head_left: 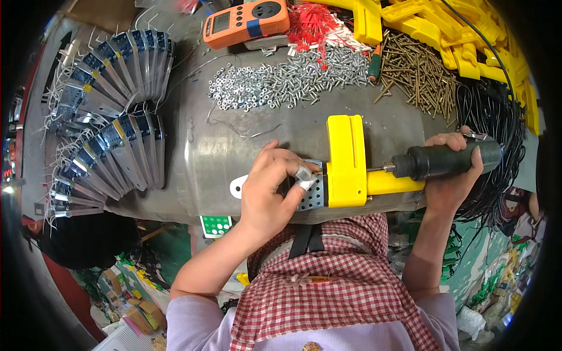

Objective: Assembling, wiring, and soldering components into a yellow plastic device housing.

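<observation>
My right hand (459, 161) is wrapped around a black power screwdriver (430, 162) lying sideways. Its thin bit points left and meets the right side of a yellow plastic housing (345, 178), which has a yellow handle (395, 183) sticking out to the right. From the housing's left side comes a blue-grey perforated plate (313, 196). My left hand (272, 190) closes on this plate beside the housing, its fingers curled and a grey wrapping (304, 174) around one fingertip. Whether a small part sits under those fingertips is hidden. A white tab with a hole (237, 187) shows left of the hand.
Loose nuts (237, 88), silver screws (322, 73) and long brass-coloured screws (418, 70) lie across the back. Beyond them are an orange multimeter (246, 23) and yellow housings (456, 29). Fanned blue strips with wires (117, 134) stand left; black cables (494, 117) hang right.
</observation>
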Demonstrator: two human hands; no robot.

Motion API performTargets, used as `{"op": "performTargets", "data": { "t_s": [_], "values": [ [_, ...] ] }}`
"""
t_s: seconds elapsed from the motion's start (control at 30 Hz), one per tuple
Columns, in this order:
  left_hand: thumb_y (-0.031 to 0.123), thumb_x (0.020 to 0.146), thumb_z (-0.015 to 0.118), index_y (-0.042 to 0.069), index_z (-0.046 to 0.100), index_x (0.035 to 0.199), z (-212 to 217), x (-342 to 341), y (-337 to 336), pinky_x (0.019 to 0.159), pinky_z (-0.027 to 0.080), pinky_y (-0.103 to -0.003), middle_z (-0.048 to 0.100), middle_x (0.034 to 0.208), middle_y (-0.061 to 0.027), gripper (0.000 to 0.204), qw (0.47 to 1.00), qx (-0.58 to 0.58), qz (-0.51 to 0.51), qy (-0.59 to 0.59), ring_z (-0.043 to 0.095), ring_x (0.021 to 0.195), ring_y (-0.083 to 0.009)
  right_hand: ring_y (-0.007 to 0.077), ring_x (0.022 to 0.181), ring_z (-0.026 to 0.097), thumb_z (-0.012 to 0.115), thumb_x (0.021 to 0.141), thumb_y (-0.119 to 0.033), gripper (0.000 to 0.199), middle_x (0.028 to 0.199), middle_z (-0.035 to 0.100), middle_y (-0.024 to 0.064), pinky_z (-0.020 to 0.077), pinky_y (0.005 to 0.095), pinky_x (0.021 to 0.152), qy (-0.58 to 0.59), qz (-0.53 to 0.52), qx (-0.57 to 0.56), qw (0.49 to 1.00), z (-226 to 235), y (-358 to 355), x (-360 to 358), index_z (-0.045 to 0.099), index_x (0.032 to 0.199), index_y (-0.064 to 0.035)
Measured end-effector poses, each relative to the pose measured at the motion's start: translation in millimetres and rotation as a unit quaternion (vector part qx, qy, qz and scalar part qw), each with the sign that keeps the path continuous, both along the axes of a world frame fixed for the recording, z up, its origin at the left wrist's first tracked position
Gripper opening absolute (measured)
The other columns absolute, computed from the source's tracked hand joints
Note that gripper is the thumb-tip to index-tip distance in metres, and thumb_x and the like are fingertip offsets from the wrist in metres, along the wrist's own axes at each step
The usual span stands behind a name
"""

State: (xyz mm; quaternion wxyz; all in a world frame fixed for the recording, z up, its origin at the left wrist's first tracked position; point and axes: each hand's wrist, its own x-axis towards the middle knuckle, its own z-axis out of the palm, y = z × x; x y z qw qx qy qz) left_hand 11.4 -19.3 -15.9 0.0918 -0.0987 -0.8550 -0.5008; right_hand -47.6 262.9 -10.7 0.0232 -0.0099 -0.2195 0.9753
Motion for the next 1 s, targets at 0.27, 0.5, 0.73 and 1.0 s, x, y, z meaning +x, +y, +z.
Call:
{"op": "performTargets", "data": {
  "t_s": [0.27, 0.5, 0.73, 1.0],
  "values": [
    [-0.008, 0.065, 0.062, 0.005, 0.058, 0.084, -4, 0, 3, 0.103, 0.037, -0.050, 0.069, 0.088, -0.0023, 0.023, 1.000, 0.011, 0.022, 0.011, 0.061, 0.089, -0.0216, 0.0134, 0.087, 0.050, 0.057, 0.087, -0.023, 0.036, 0.088, 0.047, 0.0003, 0.0375, 0.0359, 0.094, -0.023, -0.005, -0.006, 1.000, 0, -2, -3, 0.045, 0.117, -0.0087],
    [-0.009, 0.064, 0.063, 0.005, 0.058, 0.084, -8, 2, 6, 0.103, 0.037, -0.050, 0.069, 0.088, -0.0034, 0.025, 0.999, 0.013, 0.030, 0.029, 0.061, 0.087, -0.0212, 0.0130, 0.086, 0.049, 0.058, 0.086, -0.022, 0.036, 0.087, 0.046, -0.0001, 0.0376, 0.0357, 0.094, -0.006, -0.004, -0.008, 1.000, 1, -1, -4, 0.045, 0.117, -0.0085],
    [-0.005, 0.065, 0.067, 0.005, 0.057, 0.085, -2, 4, 6, 0.103, 0.035, -0.052, 0.066, 0.098, -0.0070, 0.025, 0.999, -0.018, 0.033, 0.039, 0.058, 0.099, -0.0256, 0.0119, 0.083, 0.048, 0.053, 0.086, -0.024, 0.032, 0.084, 0.044, -0.0012, 0.0390, 0.0347, 0.091, 0.004, -0.013, -0.006, 1.000, 8, -5, -1, 0.045, 0.114, -0.0102],
    [-0.008, 0.066, 0.059, 0.002, 0.046, 0.095, -5, -4, 7, 0.088, 0.042, -0.048, 0.060, 0.111, -0.0147, 0.033, 0.985, -0.135, -0.051, 0.094, 0.056, 0.096, -0.0377, 0.0112, 0.086, 0.050, 0.052, 0.087, -0.026, 0.031, 0.086, 0.046, -0.0011, 0.0392, 0.0353, 0.093, 0.026, -0.006, 0.018, 0.999, 6, -7, -4, 0.043, 0.113, -0.0110]
  ]
}}
